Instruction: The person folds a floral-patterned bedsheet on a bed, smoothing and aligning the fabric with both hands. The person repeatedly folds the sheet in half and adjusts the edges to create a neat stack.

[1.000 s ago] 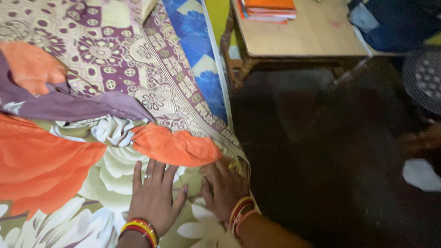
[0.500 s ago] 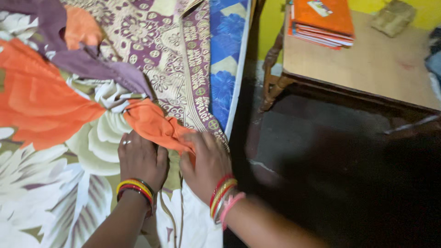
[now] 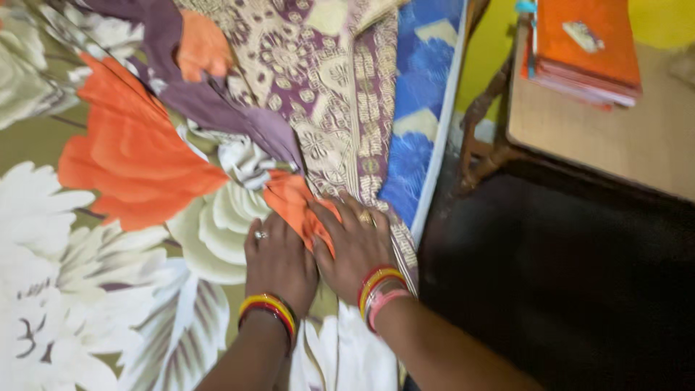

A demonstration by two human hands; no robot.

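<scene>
The floral sheet (image 3: 108,239), with big orange and cream flowers, covers the left half of the frame, and one orange corner (image 3: 297,203) of it lies near the centre. The right hand (image 3: 358,246) rests flat on this corner, fingers stretched out and gripping nothing. The left hand (image 3: 279,264) lies just beside it, fingers curled loosely onto the cloth. Under the sheet is a purple patterned cover (image 3: 326,94), then a blue mattress edge (image 3: 420,123). In the upper right, orange books (image 3: 586,43) lie on a wooden surface (image 3: 637,145).
</scene>
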